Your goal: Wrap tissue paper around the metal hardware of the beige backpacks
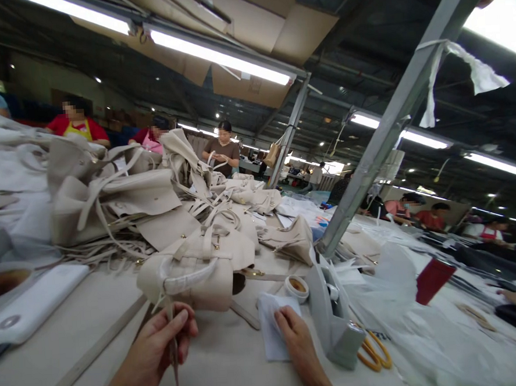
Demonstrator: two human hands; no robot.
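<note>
My left hand (159,339) is closed, thumb against fingers, on a thin beige strap (176,370) that hangs down below it. Just beyond it lies a beige bag (215,286), its curved handle (191,278) wrapped in clear plastic. My right hand (297,336) has its fingers curled on the edge of a folded white cloth (265,315) on the table. Close behind that cloth stands a small white tub (297,288) with brown stuff inside. To its right is a grey tape dispenser (336,322).
Beige bags (123,201) are heaped at the back left. Yellow-handled scissors (375,352) lie right of the dispenser, near plastic sheeting (395,289) and a dark red piece (433,280). A white device (33,303) sits at left. A metal post (377,133) rises at right. Co-workers (222,148) are behind.
</note>
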